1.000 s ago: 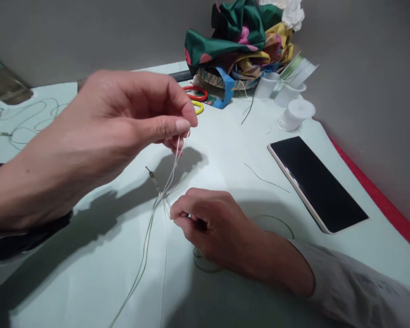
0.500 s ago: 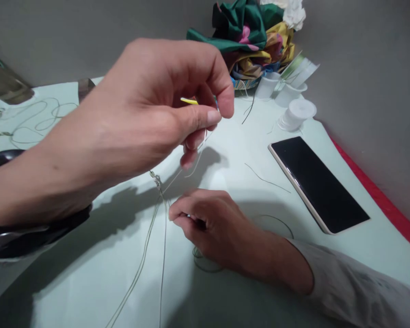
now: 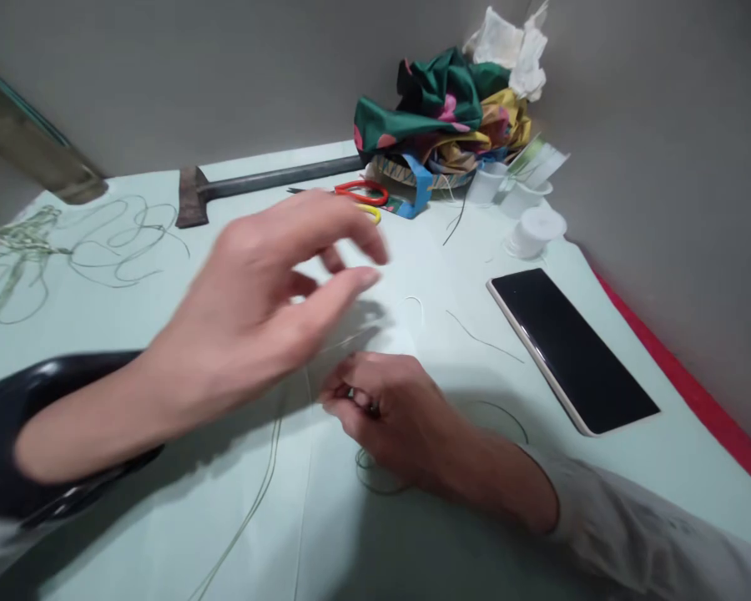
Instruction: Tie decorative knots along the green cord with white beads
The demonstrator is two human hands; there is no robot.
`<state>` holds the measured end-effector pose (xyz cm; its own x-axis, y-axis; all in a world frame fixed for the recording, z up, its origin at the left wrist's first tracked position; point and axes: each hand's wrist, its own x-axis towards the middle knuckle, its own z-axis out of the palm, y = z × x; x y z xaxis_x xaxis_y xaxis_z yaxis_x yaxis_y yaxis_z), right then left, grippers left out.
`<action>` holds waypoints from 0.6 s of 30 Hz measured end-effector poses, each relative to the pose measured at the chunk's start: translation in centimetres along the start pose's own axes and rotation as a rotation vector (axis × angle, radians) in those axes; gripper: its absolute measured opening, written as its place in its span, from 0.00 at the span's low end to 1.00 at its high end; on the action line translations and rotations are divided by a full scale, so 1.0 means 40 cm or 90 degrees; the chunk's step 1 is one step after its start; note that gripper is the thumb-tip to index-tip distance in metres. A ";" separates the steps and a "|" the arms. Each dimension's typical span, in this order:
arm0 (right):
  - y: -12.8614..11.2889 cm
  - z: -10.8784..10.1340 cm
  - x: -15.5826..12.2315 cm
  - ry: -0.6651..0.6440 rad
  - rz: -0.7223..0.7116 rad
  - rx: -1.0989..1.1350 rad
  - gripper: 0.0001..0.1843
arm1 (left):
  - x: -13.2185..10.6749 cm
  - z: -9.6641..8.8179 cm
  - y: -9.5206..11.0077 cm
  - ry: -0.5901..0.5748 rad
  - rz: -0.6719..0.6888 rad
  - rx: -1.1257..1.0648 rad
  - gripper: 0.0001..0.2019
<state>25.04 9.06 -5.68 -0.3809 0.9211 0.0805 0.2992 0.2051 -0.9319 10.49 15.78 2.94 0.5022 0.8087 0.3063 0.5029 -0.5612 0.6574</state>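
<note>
My left hand [image 3: 256, 305] hovers over the middle of the table, a little blurred, with thumb and forefinger apart and nothing between them. Low on the table, my right hand [image 3: 406, 417] is closed in a pinch on thin thread; the fingertips hide the exact grip. Pale green threads [image 3: 264, 480] run from under my left hand towards the front edge. A white thread [image 3: 421, 307] curls past my left fingertips. Loops of green thread [image 3: 369, 476] lie beneath my right hand. The knotted part of the threads is hidden behind my left hand.
A phone [image 3: 569, 346] lies at the right, with white spools [image 3: 535, 232] behind it. At the back are a hammer [image 3: 275, 177], red-handled scissors [image 3: 363, 194] and a basket of coloured cloth [image 3: 441, 108]. Tangled green thread [image 3: 28, 242] lies at the far left.
My left hand has let go of the white thread, opened and moved down and left. The hammer and scissors have come into sight. My right hand stays nearly in place.
</note>
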 end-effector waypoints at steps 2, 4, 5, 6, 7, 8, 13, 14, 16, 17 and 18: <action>-0.012 -0.003 -0.001 0.016 0.036 0.012 0.09 | -0.067 -0.034 -0.015 0.074 -0.139 0.063 0.05; -0.026 -0.009 -0.003 0.008 0.094 0.051 0.07 | -0.128 -0.049 -0.042 0.061 -0.293 0.046 0.08; -0.033 -0.013 -0.004 -0.007 0.135 0.081 0.06 | -0.153 -0.050 -0.057 0.037 -0.349 0.011 0.12; -0.038 -0.016 -0.005 -0.026 0.179 0.115 0.04 | -0.173 -0.047 -0.069 -0.020 -0.409 -0.028 0.15; -0.043 -0.019 -0.006 -0.045 0.221 0.150 0.03 | -0.188 -0.041 -0.079 -0.049 -0.438 -0.055 0.17; -0.046 -0.022 -0.006 -0.061 0.256 0.181 0.03 | -0.198 -0.034 -0.084 -0.070 -0.469 -0.095 0.20; -0.054 -0.026 -0.003 -0.070 0.289 0.212 0.02 | -0.194 -0.003 -0.065 -0.111 -0.600 -0.321 0.25; -0.055 -0.026 -0.002 -0.072 0.287 0.213 0.02 | -0.189 0.001 -0.063 -0.114 -0.609 -0.359 0.23; -0.058 -0.029 -0.002 -0.078 0.285 0.219 0.02 | -0.183 0.006 -0.066 -0.120 -0.614 -0.423 0.18; -0.060 -0.030 -0.002 -0.080 0.283 0.218 0.03 | -0.182 0.007 -0.072 -0.124 -0.616 -0.448 0.16; -0.062 -0.033 -0.002 -0.080 0.280 0.214 0.03 | -0.183 0.008 -0.080 -0.125 -0.620 -0.470 0.15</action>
<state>25.47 8.92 -2.92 -0.3905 0.8456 -0.3640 0.1653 -0.3246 -0.9313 5.44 11.59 -1.61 0.2701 0.7581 -0.5935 0.2410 0.5436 0.8040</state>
